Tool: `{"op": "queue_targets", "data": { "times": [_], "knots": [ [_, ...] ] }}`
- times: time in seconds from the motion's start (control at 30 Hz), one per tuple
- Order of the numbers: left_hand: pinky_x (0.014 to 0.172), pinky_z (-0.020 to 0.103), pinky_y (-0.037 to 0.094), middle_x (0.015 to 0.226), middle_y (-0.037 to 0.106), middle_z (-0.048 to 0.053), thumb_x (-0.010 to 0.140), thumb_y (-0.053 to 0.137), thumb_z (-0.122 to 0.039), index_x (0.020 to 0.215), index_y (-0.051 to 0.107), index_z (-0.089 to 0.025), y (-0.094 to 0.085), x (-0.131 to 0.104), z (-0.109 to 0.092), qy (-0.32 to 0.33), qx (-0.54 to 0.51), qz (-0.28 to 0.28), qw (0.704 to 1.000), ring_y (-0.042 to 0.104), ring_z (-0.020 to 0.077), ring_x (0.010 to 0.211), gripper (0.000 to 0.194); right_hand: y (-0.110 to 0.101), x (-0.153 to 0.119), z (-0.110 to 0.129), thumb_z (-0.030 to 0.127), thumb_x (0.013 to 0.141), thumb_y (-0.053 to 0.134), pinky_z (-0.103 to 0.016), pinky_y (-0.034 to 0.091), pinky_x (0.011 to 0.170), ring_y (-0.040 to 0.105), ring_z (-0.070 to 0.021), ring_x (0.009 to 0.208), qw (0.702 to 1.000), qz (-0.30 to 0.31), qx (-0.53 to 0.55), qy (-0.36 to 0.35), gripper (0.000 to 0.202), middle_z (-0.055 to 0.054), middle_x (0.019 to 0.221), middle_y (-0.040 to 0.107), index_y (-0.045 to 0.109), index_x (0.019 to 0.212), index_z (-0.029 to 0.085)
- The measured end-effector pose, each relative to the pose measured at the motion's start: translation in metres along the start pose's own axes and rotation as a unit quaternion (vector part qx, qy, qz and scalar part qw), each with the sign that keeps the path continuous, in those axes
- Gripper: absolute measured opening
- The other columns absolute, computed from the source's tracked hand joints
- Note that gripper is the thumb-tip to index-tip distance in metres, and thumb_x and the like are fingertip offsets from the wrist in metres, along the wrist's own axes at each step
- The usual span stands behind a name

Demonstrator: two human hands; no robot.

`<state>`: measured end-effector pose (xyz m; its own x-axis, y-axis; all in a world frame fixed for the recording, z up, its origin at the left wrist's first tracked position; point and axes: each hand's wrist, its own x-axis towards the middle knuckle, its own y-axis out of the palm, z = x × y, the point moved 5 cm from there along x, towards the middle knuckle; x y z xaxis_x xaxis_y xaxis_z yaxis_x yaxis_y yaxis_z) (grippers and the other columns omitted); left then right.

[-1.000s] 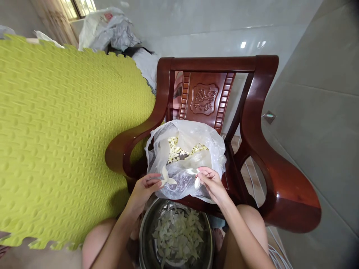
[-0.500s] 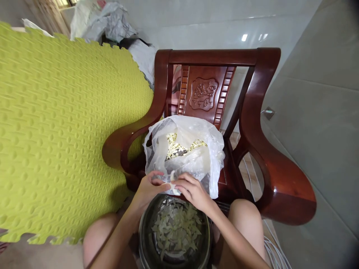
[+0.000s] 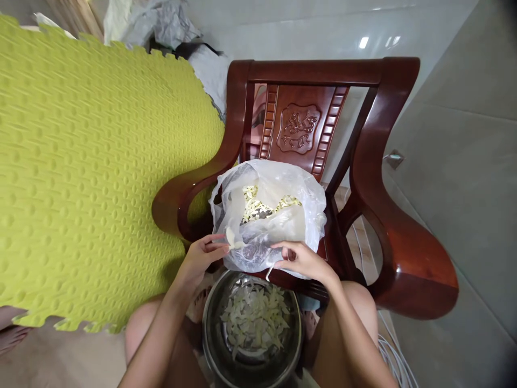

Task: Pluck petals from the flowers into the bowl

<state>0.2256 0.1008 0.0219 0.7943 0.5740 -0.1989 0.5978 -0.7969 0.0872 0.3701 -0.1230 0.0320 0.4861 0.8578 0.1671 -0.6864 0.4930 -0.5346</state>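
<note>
Drawing your hands apart, you are pinching a white flower in your left hand by the bag, while a thin bit, maybe just pulled off, is hanging at your half-open right hand, its hold hard to tell.

The white sliver at the right hand is too small to identify, the mat cropped at left.

Bag on chair; before it, petals in basin between knees; mat left of chair
</note>
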Motion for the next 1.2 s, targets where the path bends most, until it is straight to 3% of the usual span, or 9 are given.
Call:
{"op": "queue_targets", "data": {
  "times": [0.17,0.3,0.43,0.57,0.67,0.8,0.9,1.0,1.2],
  "knots": [
    [0.064,0.028,0.05,0.067,0.074,0.003,0.049,0.088,-0.028,0.1,0.057,-0.015,0.02,-0.005,0.01,0.006,0.034,-0.007,0.999,0.066,0.0172,0.06,0.062,0.02,0.003,0.019,0.041,0.092,0.056,-0.025,0.042,0.063,0.052,-0.0139,0.064,0.992,-0.068,-0.087,-0.055,0.03,0.001,0.073,0.053,0.066,0.111,0.021],
    [0.058,0.026,0.048,0.059,0.071,0.0,0.046,0.089,-0.024,0.096,0.048,-0.018,0.038,-0.007,0.018,0.002,0.041,0.012,0.999,0.063,0.0163,0.054,0.065,0.046,0.004,0.032,0.037,0.093,0.054,-0.03,0.048,0.074,0.06,-0.0194,0.083,0.982,-0.044,-0.129,-0.134,0.035,-0.007,0.099,0.057,0.059,0.125,0.024],
    [0.057,0.025,0.047,0.057,0.068,-0.002,0.047,0.088,-0.026,0.1,0.048,-0.017,0.05,-0.008,0.018,-0.019,0.019,0.058,0.998,0.061,0.0147,0.052,0.067,0.058,0.003,0.031,0.026,0.099,0.041,-0.03,0.05,0.074,0.06,-0.0187,0.083,0.982,-0.042,-0.093,-0.16,0.03,-0.007,0.095,0.057,0.064,0.117,0.023],
    [0.052,0.023,0.045,0.054,0.066,-0.002,0.046,0.088,-0.027,0.096,0.054,-0.014,0.051,-0.01,0.015,-0.038,0.008,0.098,0.994,0.059,0.0133,0.049,0.062,0.043,0.004,0.026,0.03,0.095,0.05,-0.031,0.051,0.07,0.06,-0.0185,0.081,0.976,-0.145,0.037,-0.157,0.023,-0.006,0.089,0.06,0.071,0.1,0.022],
    [0.05,0.022,0.043,0.053,0.065,-0.002,0.047,0.087,-0.024,0.089,0.058,-0.013,0.044,-0.01,0.012,-0.035,0.01,0.094,0.995,0.057,0.0115,0.047,0.052,0.017,0.003,0.012,0.036,0.096,0.048,-0.026,0.047,0.052,0.055,-0.0139,0.061,0.968,-0.219,0.098,-0.078,0.028,-0.005,0.084,0.059,0.07,0.1,0.019],
    [0.055,0.024,0.047,0.061,0.068,0.001,0.052,0.086,-0.026,0.089,0.062,-0.012,0.031,-0.009,0.009,-0.018,0.003,0.076,0.997,0.062,0.0137,0.054,0.047,-0.003,0.001,0.0,0.04,0.086,0.063,-0.024,0.044,0.05,0.052,-0.0116,0.053,0.988,-0.113,0.098,-0.027,0.026,-0.002,0.072,0.061,0.073,0.096,0.017],
    [0.06,0.026,0.049,0.068,0.071,0.004,0.053,0.086,-0.03,0.092,0.063,-0.012,0.026,-0.009,0.007,-0.014,-0.002,0.076,0.997,0.065,0.0164,0.06,0.049,0.007,0.0,0.005,0.036,0.07,0.08,-0.027,0.048,0.063,0.06,-0.016,0.067,0.999,0.0,0.029,-0.035,0.037,-0.002,0.081,0.066,0.073,0.103,0.022],
    [0.061,0.027,0.05,0.068,0.072,0.004,0.052,0.086,-0.032,0.093,0.06,-0.012,0.027,-0.01,0.006,-0.016,-0.001,0.075,0.997,0.066,0.0176,0.06,0.052,0.024,0.003,0.019,0.035,0.081,0.071,-0.03,0.048,0.072,0.059,-0.0172,0.076,0.997,-0.017,-0.041,-0.056,0.039,-0.004,0.091,0.064,0.065,0.118,0.025],
    [0.053,0.023,0.045,0.057,0.068,-0.004,0.05,0.087,-0.028,0.087,0.041,-0.021,0.037,-0.014,0.007,-0.001,0.016,0.031,0.999,0.06,0.0139,0.049,0.059,0.053,0.005,0.041,0.033,0.093,0.056,-0.031,0.05,0.079,0.06,-0.0189,0.09,0.989,-0.049,-0.034,-0.137,0.038,-0.006,0.106,0.059,0.055,0.13,0.028]
  ]
}}
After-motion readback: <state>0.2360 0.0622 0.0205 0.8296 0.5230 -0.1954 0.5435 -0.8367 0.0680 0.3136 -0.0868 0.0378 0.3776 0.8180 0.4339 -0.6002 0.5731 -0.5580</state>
